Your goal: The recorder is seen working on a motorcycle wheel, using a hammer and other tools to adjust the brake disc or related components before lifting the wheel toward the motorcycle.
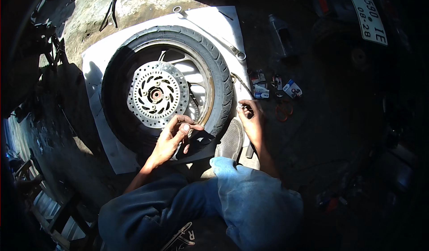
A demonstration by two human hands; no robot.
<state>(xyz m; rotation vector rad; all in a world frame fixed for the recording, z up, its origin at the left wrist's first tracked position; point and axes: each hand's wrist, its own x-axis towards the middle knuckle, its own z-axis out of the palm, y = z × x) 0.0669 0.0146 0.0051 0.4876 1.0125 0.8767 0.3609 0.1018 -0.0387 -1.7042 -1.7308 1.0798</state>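
Note:
A motorcycle wheel with a black tyre lies flat on a white sheet. Its perforated brake disc faces up. Over the wheel's near right edge, my left hand has its thumb and fingers apart, the index finger stretched toward the rim; nothing shows in it. My right hand is just right of the tyre, thumb and fingertips pinched together. Whatever is between them is too small to name. My shoe rests against the tyre between both hands.
A long spanner lies on the sheet beyond the tyre. Small packets and a red-orange looped thing lie to the right. Farther off are a dark bottle and a number plate. Dark metal parts crowd the left.

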